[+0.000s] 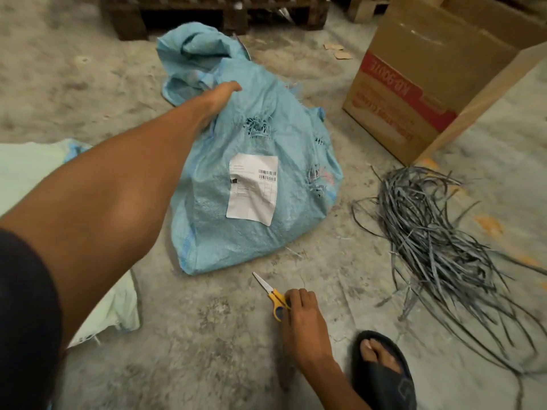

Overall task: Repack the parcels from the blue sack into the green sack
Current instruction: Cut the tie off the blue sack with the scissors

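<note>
Head | blue sack (236, 247) bulging (contents hidden) | left hand (220, 97) grips top

The sack (251, 179) sits mid-floor (88, 84), with a label (253, 189) on its near side. The left hand (220, 99) grips its upper part. Behind it stands a pallet (213, 13); to its right and further back is a cardboard box (429, 93). In front of the box, right of the sack, lies a heap of straps (429, 232). Just before the sack lie scissors (273, 294) — the right hand (302, 315) holds their handles, blades toward the sack. A foot (381, 368) is near that hand, to its right. A second sack (29, 173) lies at the left — partly under the left arm.
</note>
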Tool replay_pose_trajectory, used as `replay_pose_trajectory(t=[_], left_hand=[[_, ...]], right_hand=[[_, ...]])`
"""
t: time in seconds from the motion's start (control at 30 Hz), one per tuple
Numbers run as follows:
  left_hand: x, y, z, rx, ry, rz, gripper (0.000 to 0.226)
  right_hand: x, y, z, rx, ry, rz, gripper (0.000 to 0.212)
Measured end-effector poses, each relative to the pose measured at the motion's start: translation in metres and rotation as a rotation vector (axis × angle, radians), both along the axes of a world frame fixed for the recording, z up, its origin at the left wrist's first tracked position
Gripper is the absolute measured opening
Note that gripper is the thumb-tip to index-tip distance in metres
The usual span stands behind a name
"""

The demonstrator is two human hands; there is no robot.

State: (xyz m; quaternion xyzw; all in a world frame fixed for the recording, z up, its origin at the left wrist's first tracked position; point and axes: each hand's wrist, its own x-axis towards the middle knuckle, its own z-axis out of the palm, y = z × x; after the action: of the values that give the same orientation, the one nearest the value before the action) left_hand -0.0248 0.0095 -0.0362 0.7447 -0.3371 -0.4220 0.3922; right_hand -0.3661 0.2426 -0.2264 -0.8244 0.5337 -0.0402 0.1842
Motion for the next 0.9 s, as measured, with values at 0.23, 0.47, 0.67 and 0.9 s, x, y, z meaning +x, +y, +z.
replay_pose_trajectory(t=[0.23,0.47,0.67,0.9], left_hand=[[-0.003,-0.014,0.000,0.106,-0.004,-0.003,0.089],[0.080,-0.109,-0.117,0.234,-0.139,0.021,0.133],[0.006,-0.049,-0.003,-0.092,-0.150,0.179,0.074],[0.008,-0.002,0.092,-0.284,0.397,0.262,0.038]], right_hand=[[0.006,-0.005,0.015,0.115,-0.003,-0.083,0.027],[0.006,-0.020,0.024,0.133,0.019,0.032,0.020],[0.008,-0.064,0.090,0.024,-0.293,-0.008,0.009],[0.036,-0.193,0.222,-0.318,-0.094,0.151,0.018]])
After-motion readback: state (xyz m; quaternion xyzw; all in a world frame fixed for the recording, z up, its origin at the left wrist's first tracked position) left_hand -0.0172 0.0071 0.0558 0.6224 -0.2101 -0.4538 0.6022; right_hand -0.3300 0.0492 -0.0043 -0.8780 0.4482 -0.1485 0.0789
